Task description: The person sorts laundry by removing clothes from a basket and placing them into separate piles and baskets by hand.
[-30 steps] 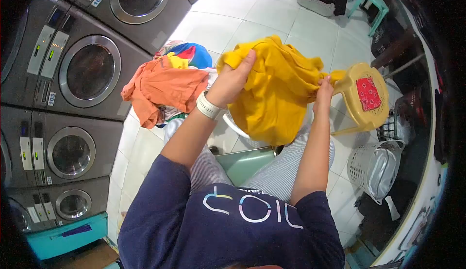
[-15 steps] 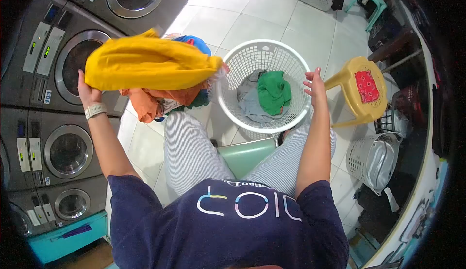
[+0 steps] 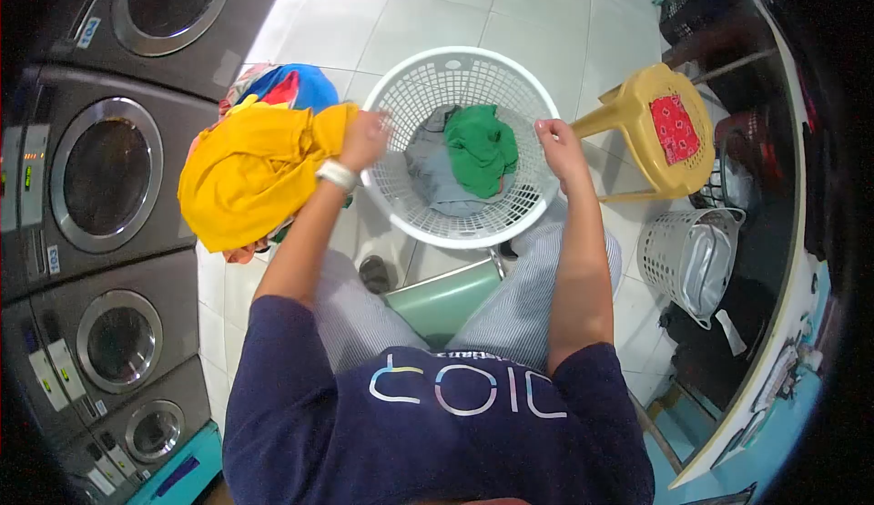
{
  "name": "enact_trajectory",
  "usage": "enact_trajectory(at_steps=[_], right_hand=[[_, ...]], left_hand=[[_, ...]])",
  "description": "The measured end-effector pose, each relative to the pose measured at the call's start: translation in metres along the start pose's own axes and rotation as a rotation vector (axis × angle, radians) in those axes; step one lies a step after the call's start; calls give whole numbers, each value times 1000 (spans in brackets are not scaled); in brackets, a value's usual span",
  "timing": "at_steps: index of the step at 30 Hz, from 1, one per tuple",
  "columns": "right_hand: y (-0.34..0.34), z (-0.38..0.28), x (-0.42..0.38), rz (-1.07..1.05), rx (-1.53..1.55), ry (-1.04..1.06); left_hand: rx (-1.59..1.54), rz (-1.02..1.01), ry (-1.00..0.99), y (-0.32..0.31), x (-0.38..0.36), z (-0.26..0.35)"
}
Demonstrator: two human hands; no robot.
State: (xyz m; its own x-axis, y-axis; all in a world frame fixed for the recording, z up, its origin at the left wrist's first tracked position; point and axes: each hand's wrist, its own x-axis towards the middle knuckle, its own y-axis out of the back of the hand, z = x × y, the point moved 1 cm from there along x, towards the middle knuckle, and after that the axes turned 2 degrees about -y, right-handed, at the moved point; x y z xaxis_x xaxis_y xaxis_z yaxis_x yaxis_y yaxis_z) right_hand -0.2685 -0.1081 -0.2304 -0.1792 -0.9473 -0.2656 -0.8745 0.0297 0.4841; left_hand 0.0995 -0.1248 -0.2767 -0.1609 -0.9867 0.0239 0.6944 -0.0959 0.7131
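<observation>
A crumpled yellow garment [image 3: 259, 168] lies over the clothes pile on my left. My left hand [image 3: 366, 139], smeared by motion, is at the garment's right end and overlaps the left rim of the white laundry basket [image 3: 473, 237]. Whether it holds the cloth or the rim I cannot tell. On the opposite side, my right hand [image 3: 563, 150] has its fingers curled at the basket's right rim. Inside the basket are a green garment [image 3: 481, 148] and grey clothes [image 3: 428, 166].
Stacked washing machines [image 3: 109, 173] line the left side. A yellow plastic stool [image 3: 637, 104] with a red patterned cloth [image 3: 675, 129] stands to the right, with another white basket [image 3: 665, 250] below it. A green bench [image 3: 446, 295] is between my legs.
The yellow garment, lifted and stretched out before, has dropped onto the pile. My left hand has moved right to the basket's edge. My right hand, open before, has curled at the rim.
</observation>
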Motion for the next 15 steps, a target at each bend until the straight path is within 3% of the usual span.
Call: enact_trajectory(at_steps=[1,3,5,6,8,10,11,13,15], right_hand=[[2,1,0,21,-13,38],[4,9,1,51,23,31],[4,11,0,79,62,29],[6,9,-1,47,59,-8],[8,14,2,20,46,-43],[4,22,2,-2,42,-32],[4,25,2,-27,36,-20],[6,15,-2,-64,93,-79],[4,16,-4,-76,85,-109]], left_hand=[[-50,-256,-1,-46,9,-19],[-138,-703,316,-99,24,-11],[-243,-634,486,-157,29,-34],[-242,-647,482,-193,25,-55],[143,-578,423,-257,17,-88],[96,-512,521,-294,5,-80],[61,-437,623,-306,-1,-75],[-58,-459,581,-317,14,-63],[-313,-227,618,-284,34,-2]])
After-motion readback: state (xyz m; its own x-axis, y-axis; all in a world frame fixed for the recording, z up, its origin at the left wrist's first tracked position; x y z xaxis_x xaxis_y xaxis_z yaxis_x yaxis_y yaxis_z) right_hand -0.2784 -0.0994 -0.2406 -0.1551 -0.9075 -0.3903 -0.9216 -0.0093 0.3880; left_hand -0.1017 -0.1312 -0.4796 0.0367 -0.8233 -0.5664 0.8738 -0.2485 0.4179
